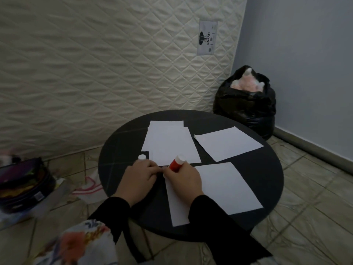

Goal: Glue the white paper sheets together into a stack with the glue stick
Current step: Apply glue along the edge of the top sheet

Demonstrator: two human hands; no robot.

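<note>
On the round black table (118,150) lie white paper sheets: a loose pile (168,142) at the back, a single sheet (227,143) at the back right, and a sheet (219,186) near the front. My right hand (183,180) rests on that front sheet's left part and grips a red glue stick (176,163) with its white tip uncovered and pointing up and away. My left hand (139,178) is curled beside it, fingertips touching the right hand near the stick's base. A small white cap (142,157) stands on the table just beyond my left hand.
A quilted mattress (95,73) leans upright behind the table. A full black rubbish bag (246,104) sits in the corner at right. On the tiled floor at left lie a dark pencil case (23,180) and a white bag with pink handles (89,186).
</note>
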